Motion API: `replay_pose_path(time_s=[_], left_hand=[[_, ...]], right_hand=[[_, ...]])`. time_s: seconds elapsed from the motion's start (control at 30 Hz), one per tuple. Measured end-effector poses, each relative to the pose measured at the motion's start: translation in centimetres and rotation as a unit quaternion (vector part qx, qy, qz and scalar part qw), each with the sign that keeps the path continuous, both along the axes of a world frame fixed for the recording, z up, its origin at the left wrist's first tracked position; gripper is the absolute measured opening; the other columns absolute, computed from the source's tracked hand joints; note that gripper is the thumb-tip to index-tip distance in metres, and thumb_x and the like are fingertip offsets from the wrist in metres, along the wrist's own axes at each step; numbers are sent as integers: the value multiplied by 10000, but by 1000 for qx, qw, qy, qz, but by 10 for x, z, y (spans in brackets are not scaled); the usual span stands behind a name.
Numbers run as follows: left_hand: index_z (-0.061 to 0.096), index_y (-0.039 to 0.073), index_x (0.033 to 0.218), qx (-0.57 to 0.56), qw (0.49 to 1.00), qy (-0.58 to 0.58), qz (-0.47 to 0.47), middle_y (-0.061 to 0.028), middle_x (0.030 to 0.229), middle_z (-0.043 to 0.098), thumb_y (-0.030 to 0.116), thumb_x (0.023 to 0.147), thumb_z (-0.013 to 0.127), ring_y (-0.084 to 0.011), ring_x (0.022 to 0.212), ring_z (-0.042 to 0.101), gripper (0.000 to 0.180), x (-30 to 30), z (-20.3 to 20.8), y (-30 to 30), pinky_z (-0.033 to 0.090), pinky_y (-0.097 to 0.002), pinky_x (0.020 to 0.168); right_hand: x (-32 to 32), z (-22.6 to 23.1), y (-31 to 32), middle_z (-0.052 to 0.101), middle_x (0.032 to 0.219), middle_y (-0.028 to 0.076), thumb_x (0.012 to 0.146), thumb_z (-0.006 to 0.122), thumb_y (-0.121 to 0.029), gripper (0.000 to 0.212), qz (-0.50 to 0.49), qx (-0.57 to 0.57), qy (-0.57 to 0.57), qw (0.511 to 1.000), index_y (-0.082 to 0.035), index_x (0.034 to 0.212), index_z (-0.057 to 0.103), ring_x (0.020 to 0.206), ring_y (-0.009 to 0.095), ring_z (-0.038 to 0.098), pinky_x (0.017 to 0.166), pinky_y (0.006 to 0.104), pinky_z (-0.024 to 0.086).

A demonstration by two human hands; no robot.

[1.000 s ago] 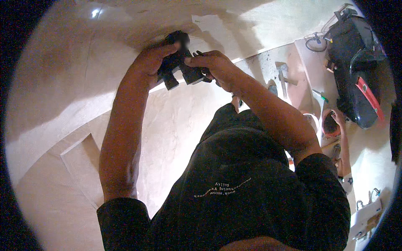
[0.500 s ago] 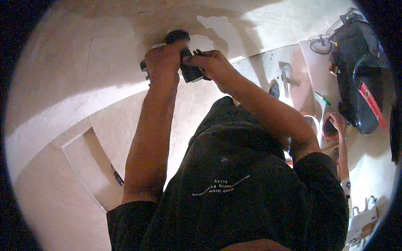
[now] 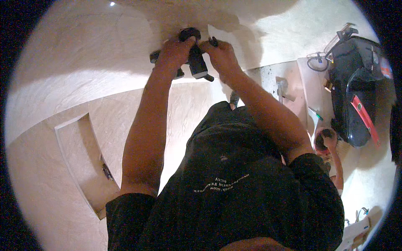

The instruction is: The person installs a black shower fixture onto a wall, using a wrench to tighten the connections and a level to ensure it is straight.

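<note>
Well to the left of the red spirit level (image 3: 365, 119), your left hand (image 3: 173, 53) is clamped on a black handheld device (image 3: 197, 62). Your right hand (image 3: 222, 57), nearer the level, pinches a small dark piece (image 3: 214, 41); whether that piece joins the device, I can't tell.

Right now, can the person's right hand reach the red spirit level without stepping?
Probably not: the right hand is beside the black tool, while the red spirit level lies well off to the right.
</note>
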State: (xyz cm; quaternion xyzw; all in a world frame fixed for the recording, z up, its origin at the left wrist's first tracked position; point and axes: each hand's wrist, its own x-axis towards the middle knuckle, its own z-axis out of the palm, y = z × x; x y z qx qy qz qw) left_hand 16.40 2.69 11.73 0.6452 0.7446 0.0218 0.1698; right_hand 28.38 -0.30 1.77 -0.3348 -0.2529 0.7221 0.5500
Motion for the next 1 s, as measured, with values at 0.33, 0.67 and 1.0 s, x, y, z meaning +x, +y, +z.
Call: replay_pose_path(time_s=[0.33, 0.67, 1.0], left_hand=[[656, 62, 1057, -127, 930, -323, 122, -69, 877, 697, 340, 889, 678, -191, 763, 672, 325, -35, -22, 18, 561, -362, 715], [661, 29, 1057, -105, 902, -390, 152, -92, 838, 696, 229, 844, 726, -212, 722, 684, 299, -31, -20, 16, 580, -368, 671], [720, 37, 987, -18, 937, -288, 196, -133, 919, 709, 332, 718, 792, -273, 822, 673, 406, -36, -30, 9, 519, -412, 759]], right_hand=[[6, -13, 0, 591, 747, 30, 842, 722, -352, 305, 126, -64, -104, 985, -56, 866, 651, 646, 134, 441, 601, 286, 348], [3, 3, -12, 695, 889, 89, 864, 703, -302, 312, 153, -165, 116, 967, -33, 1011, 648, 711, 208, 682, 633, 340, 553], [-7, -2, -11, 693, 852, 76, 869, 698, -308, 302, 153, -137, 123, 971, -40, 1001, 654, 639, 188, 662, 554, 296, 527]])
